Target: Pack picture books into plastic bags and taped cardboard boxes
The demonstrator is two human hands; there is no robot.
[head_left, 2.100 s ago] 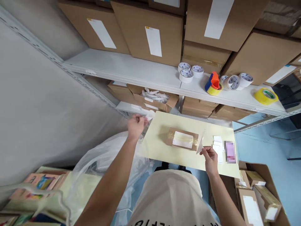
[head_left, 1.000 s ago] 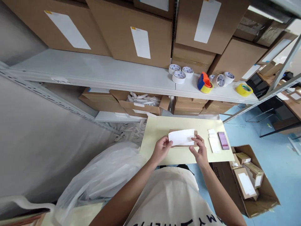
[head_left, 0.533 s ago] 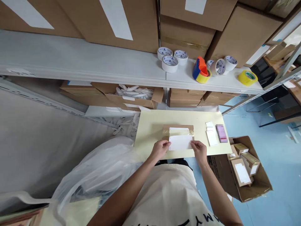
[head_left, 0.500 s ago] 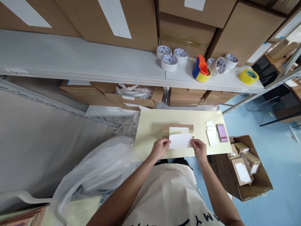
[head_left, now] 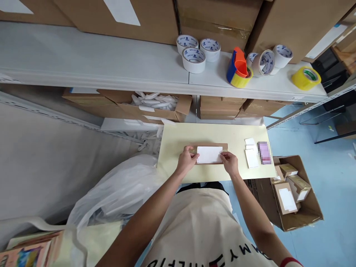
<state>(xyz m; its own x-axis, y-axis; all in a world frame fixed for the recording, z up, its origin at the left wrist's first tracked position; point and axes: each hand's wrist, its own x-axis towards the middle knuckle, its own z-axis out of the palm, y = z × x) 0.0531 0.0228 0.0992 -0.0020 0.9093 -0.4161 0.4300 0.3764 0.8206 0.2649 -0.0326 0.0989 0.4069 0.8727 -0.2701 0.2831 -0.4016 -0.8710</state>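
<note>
L hand [head_left: 187, 161] & R hand [head_left: 229, 163] are pinching white label [head_left: 209, 154] at 9 & 3 o'clock edges over carton [head_left: 213, 144] (contact unclear), prob. aligning; next move prob. needing even pressure.

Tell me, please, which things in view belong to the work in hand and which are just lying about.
In use: white sheet, between left hand and right hand; cardboard box beneath it; yellow tabletop.

Seemingly idle: tape dispenser; yellow tape roll; clear plastic.
</note>
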